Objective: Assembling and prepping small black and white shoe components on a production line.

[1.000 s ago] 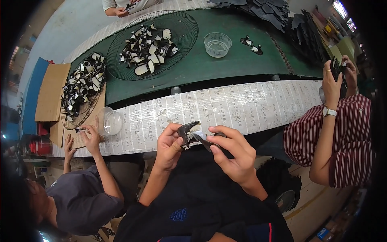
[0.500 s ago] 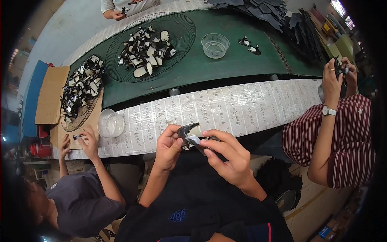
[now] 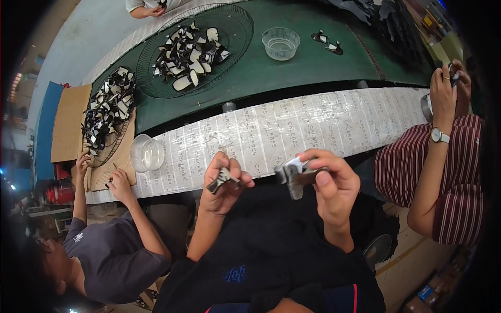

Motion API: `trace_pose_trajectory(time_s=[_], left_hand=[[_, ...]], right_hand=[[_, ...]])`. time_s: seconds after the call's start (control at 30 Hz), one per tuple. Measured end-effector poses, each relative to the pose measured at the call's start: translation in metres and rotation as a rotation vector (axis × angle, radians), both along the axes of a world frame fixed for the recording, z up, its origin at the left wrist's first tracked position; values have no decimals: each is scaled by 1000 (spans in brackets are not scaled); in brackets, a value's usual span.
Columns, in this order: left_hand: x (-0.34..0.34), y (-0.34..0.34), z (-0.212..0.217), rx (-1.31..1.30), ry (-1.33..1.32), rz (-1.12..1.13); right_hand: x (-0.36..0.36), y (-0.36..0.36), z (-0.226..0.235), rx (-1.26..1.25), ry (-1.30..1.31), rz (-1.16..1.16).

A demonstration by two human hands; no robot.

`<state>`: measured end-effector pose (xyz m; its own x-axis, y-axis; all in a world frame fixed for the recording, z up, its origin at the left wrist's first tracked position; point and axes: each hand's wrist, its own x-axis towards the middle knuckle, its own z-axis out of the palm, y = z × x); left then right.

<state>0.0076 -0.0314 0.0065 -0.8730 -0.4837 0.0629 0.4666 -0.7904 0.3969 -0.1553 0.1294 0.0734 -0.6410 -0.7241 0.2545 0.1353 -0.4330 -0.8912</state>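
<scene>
A: What's taking up the most room here?

B: The green table [image 3: 313,70] is stretching across the far side, and the pale covered strip [image 3: 292,125] is running along its near edge. A clear bowl [image 3: 147,153] is standing toward the left end of that strip.

A: And what's changing?

B: The hands are no longer meeting over one bundle. They're now holding apart, each keeping its own piece, so the joint handling is apparently giving way to separate handling.

A: How is the right one posing?

B: The right hand [image 3: 336,190] is rising from the wrist, its thumb and fingers clamping on a black-and-white piece [image 3: 295,182]. That piece is blurring and jutting out toward the left.

A: And the left?

B: The left hand [image 3: 222,197] is pointing upward, its fingers curling around a smaller dark piece [image 3: 222,180] in front of the palm. Where its thumb is pressing, I can't tell.
</scene>
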Motion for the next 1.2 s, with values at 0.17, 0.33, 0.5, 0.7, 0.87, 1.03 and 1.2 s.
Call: trace_pose_trajectory(time_s=[0.17, 0.33, 0.5, 0.7, 0.87, 1.03, 1.2], left_hand=[[1, -6, -4, 77, 266, -137], [-1, -1, -1, -16, 174, -1], [-6, 5, 9, -256, -284, 187], [-10, 11, 9, -477, -382, 208], [-6, 10, 5, -522, -453, 224], [-8, 12, 18, -501, -432, 198], [-9, 11, 17, -505, -426, 188]], right_hand=[[-3, 3, -9, 47, -56, -46], [-1, 1, -5, 41, 126, -60], [1, 1, 2, 71, 322, -154], [0, -10, 10, 121, 839, -236], [2, -12, 11, 143, 898, -157], [-1, -15, 9, 150, 977, -123], [-1, -19, 8, 152, 992, -116]])
